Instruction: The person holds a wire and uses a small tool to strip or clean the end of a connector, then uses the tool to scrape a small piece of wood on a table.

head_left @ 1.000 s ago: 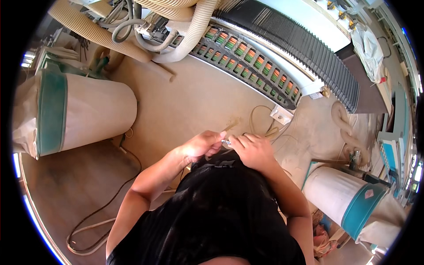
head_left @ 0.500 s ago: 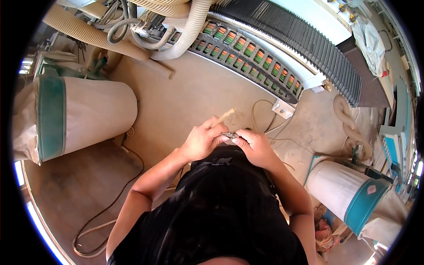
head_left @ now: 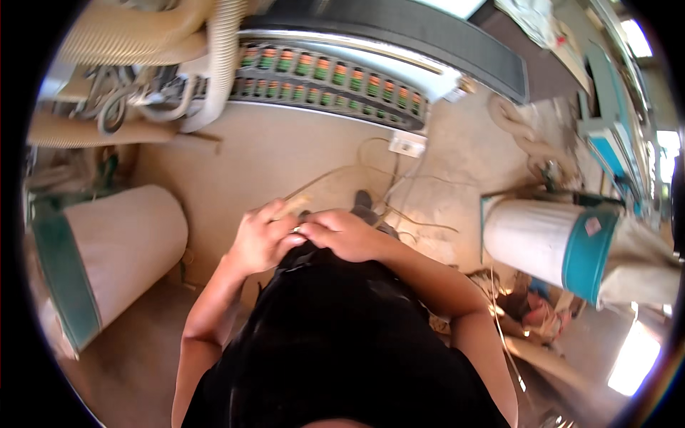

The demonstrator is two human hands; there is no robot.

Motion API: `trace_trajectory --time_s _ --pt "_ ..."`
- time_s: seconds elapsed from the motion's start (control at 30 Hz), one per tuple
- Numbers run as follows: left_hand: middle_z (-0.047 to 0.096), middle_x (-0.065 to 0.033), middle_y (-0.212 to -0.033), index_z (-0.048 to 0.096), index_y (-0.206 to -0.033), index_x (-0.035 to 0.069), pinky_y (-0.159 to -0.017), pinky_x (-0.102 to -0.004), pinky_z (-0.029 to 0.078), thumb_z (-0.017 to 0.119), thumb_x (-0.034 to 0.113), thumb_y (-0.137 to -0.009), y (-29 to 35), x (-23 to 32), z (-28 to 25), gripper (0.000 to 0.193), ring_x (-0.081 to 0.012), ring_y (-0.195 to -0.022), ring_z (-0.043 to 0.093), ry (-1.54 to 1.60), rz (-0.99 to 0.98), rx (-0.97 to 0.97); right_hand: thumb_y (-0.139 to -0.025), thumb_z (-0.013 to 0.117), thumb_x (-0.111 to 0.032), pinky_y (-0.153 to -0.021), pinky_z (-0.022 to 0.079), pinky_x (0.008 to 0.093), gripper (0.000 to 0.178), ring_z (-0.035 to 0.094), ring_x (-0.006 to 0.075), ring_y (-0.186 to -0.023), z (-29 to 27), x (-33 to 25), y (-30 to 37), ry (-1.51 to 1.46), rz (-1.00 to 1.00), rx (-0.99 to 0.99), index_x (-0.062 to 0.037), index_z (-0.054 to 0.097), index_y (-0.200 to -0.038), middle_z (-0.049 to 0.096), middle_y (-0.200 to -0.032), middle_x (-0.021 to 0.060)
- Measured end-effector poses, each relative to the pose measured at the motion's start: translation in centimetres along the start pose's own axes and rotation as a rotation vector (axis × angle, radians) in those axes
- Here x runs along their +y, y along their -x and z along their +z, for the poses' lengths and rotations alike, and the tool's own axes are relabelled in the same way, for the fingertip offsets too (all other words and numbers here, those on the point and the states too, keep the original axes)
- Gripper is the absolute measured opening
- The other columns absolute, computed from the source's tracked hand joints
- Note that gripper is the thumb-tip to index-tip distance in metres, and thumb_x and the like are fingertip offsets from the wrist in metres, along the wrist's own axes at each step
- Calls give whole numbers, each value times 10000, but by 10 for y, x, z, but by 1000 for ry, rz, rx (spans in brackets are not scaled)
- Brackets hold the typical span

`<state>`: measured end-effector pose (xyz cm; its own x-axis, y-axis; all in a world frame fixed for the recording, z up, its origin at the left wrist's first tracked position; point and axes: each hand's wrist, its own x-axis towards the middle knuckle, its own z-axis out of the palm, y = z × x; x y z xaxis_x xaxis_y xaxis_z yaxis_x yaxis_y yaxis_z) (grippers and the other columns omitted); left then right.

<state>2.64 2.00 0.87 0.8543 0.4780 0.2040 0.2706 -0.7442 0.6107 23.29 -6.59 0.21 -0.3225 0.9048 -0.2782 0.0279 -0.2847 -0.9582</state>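
Note:
My left hand (head_left: 258,241) is closed, with a short pale tan stick (head_left: 294,205) poking out between its fingers, its outer end blurred. Close beside it, my right hand (head_left: 344,235) is also closed, thumb and fingers pinched at the left fingertips. Between the two hands shows a sliver of a small shiny metal piece (head_left: 296,230); the fingers cover most of it. Both hands are held in front of my black shirt (head_left: 321,342), above the floor.
Ahead runs a machine with a black cable chain (head_left: 321,75) full of orange and green cables, and ribbed hoses (head_left: 225,57). White-and-teal dust bags stand at left (head_left: 128,250) and right (head_left: 531,232). Loose cords cross the floor near a white socket box (head_left: 407,144).
My view has turned, so the machine and bags sit differently in it. Both hands have shifted left in the picture, still together, and the metal piece is now more covered.

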Motion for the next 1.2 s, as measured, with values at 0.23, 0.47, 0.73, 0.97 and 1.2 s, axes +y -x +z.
trace_trajectory --time_s 0.23,0.47,0.73,0.97,1.2 --pt "474 -30 -642 582 -765 40 -530 -336 366 571 330 -1014 5 -12 25 383 -182 -579 448 646 -320 -12 -970 584 -268 -616 463 350 258 629 223 -667 8 21 -1 140 -181 167 -31 680 -941 636 -695 96" --pt "367 53 -611 572 -757 37 -515 -269 268 508 424 -1050 -10 2 16 489 -75 -548 323 1195 -1024 -238 -896 650 -283 -573 494 362 196 644 214 -678 -6 17 19 1107 -562 380 -91 637 -931 614 -700 29" --pt "533 -173 -741 580 -860 21 -641 -458 448 593 216 -975 -64 28 16 227 -370 -708 527 275 -92 -246 -1072 390 -418 -580 451 253 465 587 120 -634 -38 20 36 -345 29 -68 -48 634 -932 664 -738 53" --pt "582 -134 -747 602 -831 -3 -687 -406 474 518 258 -1042 -81 39 21 346 -319 -718 556 506 -148 -247 -982 591 -255 -547 455 297 256 602 162 -584 -43 -13 56 -121 65 75 -12 636 -915 659 -699 75" --pt "663 -157 -755 701 -861 11 -698 -428 497 504 309 -1044 -79 55 29 401 -341 -727 626 630 -608 -171 -904 693 -178 -552 482 328 155 636 270 -621 -30 -3 56 842 -253 495 -34 647 -936 646 -700 95"
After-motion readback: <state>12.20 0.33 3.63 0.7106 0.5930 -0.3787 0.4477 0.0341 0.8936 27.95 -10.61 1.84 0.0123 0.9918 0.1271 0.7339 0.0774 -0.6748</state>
